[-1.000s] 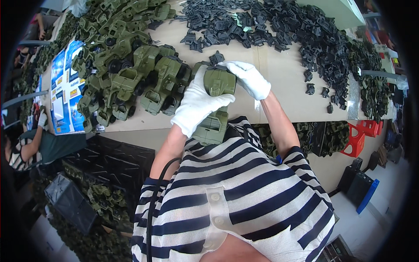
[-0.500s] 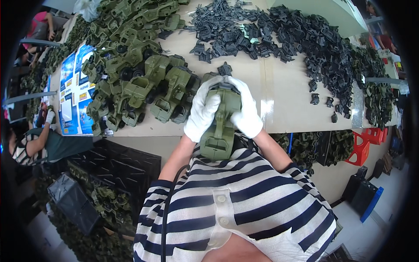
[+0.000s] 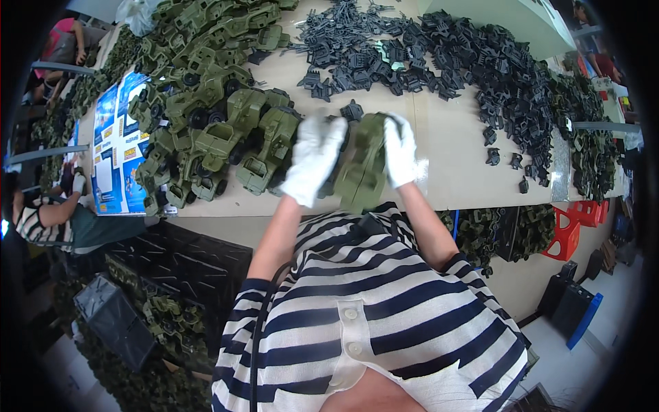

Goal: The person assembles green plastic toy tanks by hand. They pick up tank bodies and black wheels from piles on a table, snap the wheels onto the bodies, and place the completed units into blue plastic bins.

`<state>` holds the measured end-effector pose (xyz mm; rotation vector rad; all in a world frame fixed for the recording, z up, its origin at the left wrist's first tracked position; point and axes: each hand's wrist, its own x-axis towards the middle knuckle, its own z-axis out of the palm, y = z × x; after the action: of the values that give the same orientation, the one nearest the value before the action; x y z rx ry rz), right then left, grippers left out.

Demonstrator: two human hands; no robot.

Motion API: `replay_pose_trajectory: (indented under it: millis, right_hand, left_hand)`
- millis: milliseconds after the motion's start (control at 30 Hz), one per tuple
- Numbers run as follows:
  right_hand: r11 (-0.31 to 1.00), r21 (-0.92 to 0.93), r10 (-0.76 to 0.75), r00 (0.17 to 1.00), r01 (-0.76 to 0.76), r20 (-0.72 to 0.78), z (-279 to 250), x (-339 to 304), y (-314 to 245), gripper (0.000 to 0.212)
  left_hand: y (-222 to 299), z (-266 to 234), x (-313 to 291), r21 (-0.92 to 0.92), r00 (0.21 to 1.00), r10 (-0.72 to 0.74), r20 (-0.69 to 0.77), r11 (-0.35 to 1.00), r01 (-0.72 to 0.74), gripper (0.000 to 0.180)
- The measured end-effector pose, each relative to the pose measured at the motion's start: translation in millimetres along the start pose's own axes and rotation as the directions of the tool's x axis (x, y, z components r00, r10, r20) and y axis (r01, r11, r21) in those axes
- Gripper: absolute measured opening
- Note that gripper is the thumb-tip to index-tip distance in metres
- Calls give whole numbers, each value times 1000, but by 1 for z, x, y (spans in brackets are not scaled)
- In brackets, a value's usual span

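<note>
My right hand (image 3: 400, 152), in a white glove, is closed on the right side of an olive-green toy truck (image 3: 364, 168). The truck is tilted and slightly blurred, with its open bed toward me. Just left of it, my gloved left hand (image 3: 314, 158) is off the truck, fingers stretched toward the far side and smeared by motion. I see nothing held in it. A small dark grey plastic part (image 3: 352, 110) lies on the table beyond the truck. Left of my left hand, several similar green trucks (image 3: 271, 147) sit at the edge of a large pile.
Dark grey plastic parts (image 3: 508, 89) are heaped across the back and right of the table (image 3: 446, 158). Blue printed sheets (image 3: 113, 151) lie at the left. A co-worker (image 3: 51, 213) sits at far left. A red stool (image 3: 566, 233) and black crates (image 3: 185, 247) stand below table level.
My left hand has come off the toy truck and moved left. The truck has shifted right and tilted in my right hand.
</note>
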<state>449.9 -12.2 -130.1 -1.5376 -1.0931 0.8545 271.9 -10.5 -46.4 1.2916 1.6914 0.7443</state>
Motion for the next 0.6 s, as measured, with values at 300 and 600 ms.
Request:
replay_pose_trajectory:
  millis: [300, 600]
  right_hand:
    - [480, -696, -339, 845, 534, 414, 4, 68, 25, 43]
    - [92, -421, 110, 411, 902, 905, 98, 114, 6, 38]
  left_hand:
    - [-89, -124, -83, -531, 979, -123, -164, 847, 18, 30]
    - [-286, -397, -49, 59, 608, -178, -774, 935, 349, 45]
